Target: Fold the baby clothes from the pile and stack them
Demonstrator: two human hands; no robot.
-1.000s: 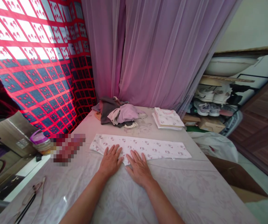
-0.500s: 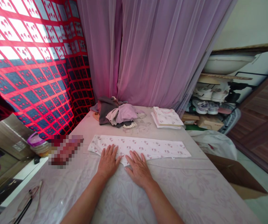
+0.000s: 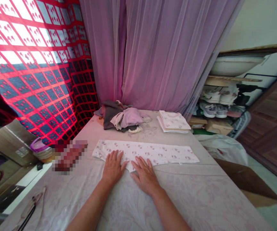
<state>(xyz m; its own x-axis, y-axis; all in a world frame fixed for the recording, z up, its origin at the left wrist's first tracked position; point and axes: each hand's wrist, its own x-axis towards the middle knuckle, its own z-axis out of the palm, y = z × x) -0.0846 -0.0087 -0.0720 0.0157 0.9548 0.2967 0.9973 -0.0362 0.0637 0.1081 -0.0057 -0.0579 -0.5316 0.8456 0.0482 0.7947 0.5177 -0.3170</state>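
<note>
Resting left hand (image 3: 113,166) and right hand (image 3: 146,175) open, palms down, fingers on the near edge of a printed white garment (image 3: 163,154), probably steadying the cloth; spreading it lengthwise across the tabletop (image 3: 188,195), before a folded stack (image 3: 174,123).

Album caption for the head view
Left hand and right hand rest on the edge of a patterned garment, folded clothes beyond.

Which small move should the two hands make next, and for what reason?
Perhaps the right hand should slide to the right end of the garment and start a fold: it lies flat and long, the left hand rests on its left half, and a folded stack lies beyond.
</note>
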